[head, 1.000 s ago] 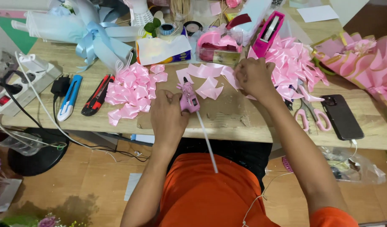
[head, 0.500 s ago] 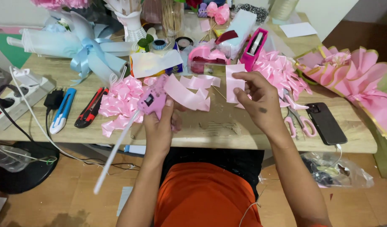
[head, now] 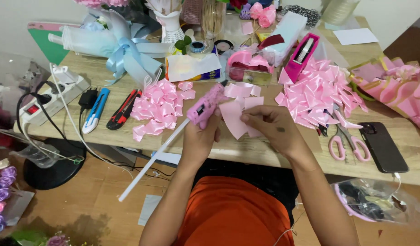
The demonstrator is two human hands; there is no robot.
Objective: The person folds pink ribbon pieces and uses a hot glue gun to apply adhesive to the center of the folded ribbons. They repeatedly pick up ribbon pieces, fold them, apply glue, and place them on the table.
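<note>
My left hand grips a pink glue gun with a long white glue stick trailing down to the left; its nozzle points toward a pink ribbon piece. My right hand pinches that folded ribbon piece just right of the gun, above the table's front edge. A heap of folded pink ribbon pieces lies left of the gun, and a bigger heap lies to the right.
On the wooden table: a blue utility knife, a red cutter, a white power strip, pink scissors, a black phone, a pink tape dispenser, a blue-ribboned bouquet, pink wrapping paper.
My left hand swung the glue gun up so its nozzle meets the ribbon. My right hand brought the ribbon piece from the right heap toward the centre.
</note>
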